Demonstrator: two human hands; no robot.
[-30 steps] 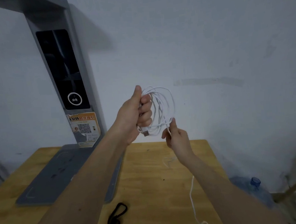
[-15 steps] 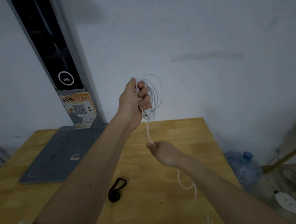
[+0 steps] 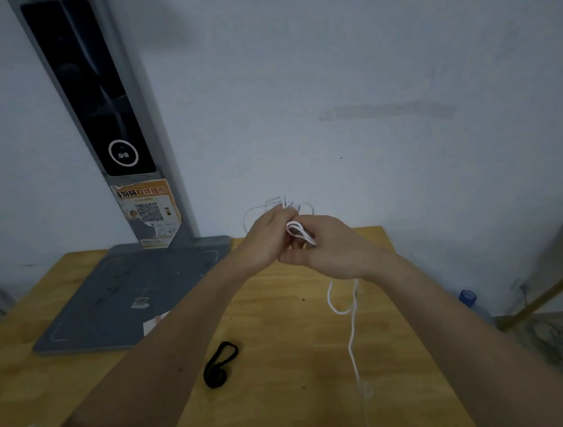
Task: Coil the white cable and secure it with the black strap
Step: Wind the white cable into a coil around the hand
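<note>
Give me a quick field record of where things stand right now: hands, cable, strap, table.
left hand: closed on the white cable's coils, held above the table
right hand: closed on the cable beside the left hand, the two touching
white cable: partly coiled; loops bunched between the hands, blurred above them
loose tail: hangs from under the right hand toward the table
black strap: lies on the table, untouched, below the left forearm
wooden table: also bears a grey base plate at back left
</note>
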